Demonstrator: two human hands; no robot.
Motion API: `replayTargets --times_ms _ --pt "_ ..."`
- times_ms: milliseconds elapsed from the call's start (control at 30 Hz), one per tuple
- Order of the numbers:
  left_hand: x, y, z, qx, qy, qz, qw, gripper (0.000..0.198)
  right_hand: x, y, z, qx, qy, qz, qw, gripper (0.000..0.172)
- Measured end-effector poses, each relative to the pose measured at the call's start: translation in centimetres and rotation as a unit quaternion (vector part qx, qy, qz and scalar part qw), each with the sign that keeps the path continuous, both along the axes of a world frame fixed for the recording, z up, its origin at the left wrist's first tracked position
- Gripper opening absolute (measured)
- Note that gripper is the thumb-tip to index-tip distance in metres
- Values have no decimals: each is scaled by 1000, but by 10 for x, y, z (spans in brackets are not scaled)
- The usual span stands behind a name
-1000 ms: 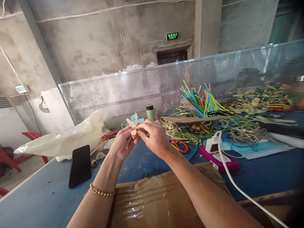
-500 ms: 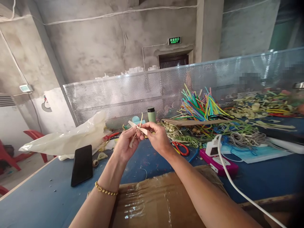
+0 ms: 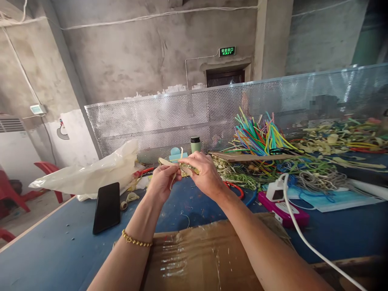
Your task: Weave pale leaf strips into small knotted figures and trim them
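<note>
Beneath both hands spreads a blue tabletop, dotted with small scraps. Closer to the body than the hands, a worn sheet of brown cardboard with shiny tape lies under the forearms. Left of the left hand rest a black phone and, farther out, a crumpled translucent plastic bag. Just beyond the fingers stands a green bottle with a dark cap. To the right of the right hand sprawls a heap of green and pale strips, with a bunch of many-coloured strands behind it. Nearer on that side sit a magenta box, a white plug with its cable, and a light-blue face mask. Past everything the hands can reach, a perforated metal panel runs along the table's far side, before a bare concrete wall with a lit exit sign.

Both forearms angle inward, so the hands meet above the table. Pale strips are pinched between the fingertips where the hands come together: one end points left, one stands up, another hangs below the left fingers. Each hand is narrowed to a thumb-and-finger grip (which strip belongs to which hand, I cannot tell). A gold bead bracelet circles the left wrist.
</note>
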State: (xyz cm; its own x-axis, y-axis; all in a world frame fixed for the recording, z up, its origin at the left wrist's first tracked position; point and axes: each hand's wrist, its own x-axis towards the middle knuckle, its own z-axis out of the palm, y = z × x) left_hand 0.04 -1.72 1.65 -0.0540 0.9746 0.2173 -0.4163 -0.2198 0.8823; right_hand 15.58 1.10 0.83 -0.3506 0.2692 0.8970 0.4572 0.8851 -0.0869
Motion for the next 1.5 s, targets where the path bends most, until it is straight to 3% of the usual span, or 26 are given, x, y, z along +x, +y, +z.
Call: replayTargets --times_ms 200,433,600,733,967,1233,1367,1500 --pt "0 2 -3 9 42 -18 999 13 -2 2 0 -32 -2 63 997 12" --pt "2 -1 -7 102 179 -28 978 14 1 7 -1 -49 15 18 999 18" --pt "-4 -3 -2 41 131 -73 988 9 4 6 3 -64 59 18 996 18" --pt "-5 -5 -2 11 105 -108 988 10 5 6 3 -123 94 54 986 14" --pt "-2 -5 -3 -1 113 -92 989 11 3 4 4 -196 121 112 967 15" --pt "2 -7 -4 -30 82 -139 986 6 1 5 0 -241 145 91 955 17" --pt "2 -6 -4 -31 76 -160 984 24 2 6 1 -255 170 62 950 17" --pt "1 -4 -4 -18 88 -185 979 48 3 8 1 -316 200 81 924 19"
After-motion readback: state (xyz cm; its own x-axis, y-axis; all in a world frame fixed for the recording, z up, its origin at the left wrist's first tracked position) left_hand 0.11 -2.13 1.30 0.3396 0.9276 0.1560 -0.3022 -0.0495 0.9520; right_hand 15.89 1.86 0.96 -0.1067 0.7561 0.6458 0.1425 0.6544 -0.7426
